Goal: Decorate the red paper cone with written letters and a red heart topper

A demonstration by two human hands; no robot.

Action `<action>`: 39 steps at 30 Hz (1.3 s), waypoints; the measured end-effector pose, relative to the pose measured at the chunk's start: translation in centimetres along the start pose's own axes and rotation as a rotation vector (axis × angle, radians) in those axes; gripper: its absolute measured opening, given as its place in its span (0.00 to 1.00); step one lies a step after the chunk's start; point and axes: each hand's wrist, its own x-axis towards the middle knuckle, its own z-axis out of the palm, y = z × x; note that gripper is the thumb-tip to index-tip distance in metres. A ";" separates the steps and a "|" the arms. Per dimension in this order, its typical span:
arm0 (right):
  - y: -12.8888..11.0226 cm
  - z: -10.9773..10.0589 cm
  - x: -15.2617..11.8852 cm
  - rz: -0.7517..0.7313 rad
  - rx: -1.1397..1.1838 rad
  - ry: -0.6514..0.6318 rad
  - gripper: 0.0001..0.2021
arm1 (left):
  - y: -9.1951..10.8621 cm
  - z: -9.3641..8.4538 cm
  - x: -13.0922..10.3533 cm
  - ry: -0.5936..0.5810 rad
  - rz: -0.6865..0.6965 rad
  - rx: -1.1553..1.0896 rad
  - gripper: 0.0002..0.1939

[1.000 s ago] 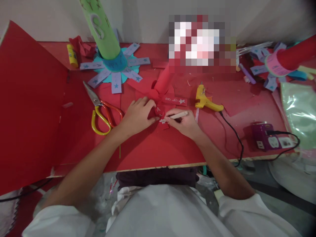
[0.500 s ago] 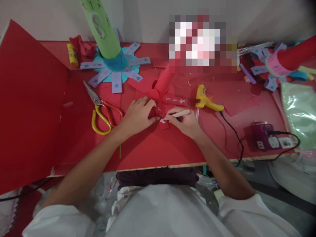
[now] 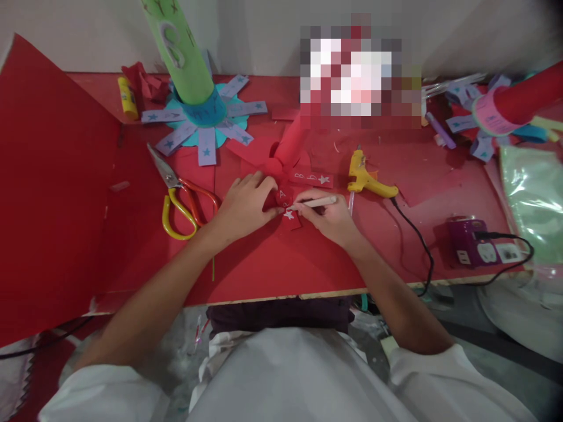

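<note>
My right hand [image 3: 329,220] is closed on a pale pen [image 3: 320,202], its tip at a white star on a red paper strip [image 3: 294,221]. That strip also carries white letters. On the strip's left edge rest the fingertips of my left hand [image 3: 248,205], its fingers curved and apart, holding nothing. Another red strip [image 3: 314,177], with "B b" and a white star, lies just above my right hand. Both strips spread from the base of a red paper tube [image 3: 291,143] that leans up and right.
Scissors [image 3: 178,196] lie left of my left hand. A yellow glue gun [image 3: 369,183] with a black cord is on the right, near a purple box [image 3: 468,241]. Behind stand a green tube [image 3: 187,64] and a glue stick [image 3: 127,98]. A large red sheet [image 3: 53,187] rises at left.
The pen tip has shifted slightly up and left around the star, showing more of it. My left hand has barely moved.
</note>
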 end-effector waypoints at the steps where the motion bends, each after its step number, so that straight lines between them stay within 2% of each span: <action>1: -0.1 0.0 0.0 0.002 -0.007 0.000 0.11 | 0.0 0.0 0.0 -0.002 -0.004 -0.004 0.16; 9: -0.2 -0.2 0.0 0.003 -0.062 -0.017 0.10 | 0.1 0.0 0.0 -0.004 -0.013 -0.021 0.17; 39: -0.2 -0.1 0.0 0.032 0.011 -0.039 0.10 | 0.0 0.0 0.0 -0.009 -0.004 0.001 0.18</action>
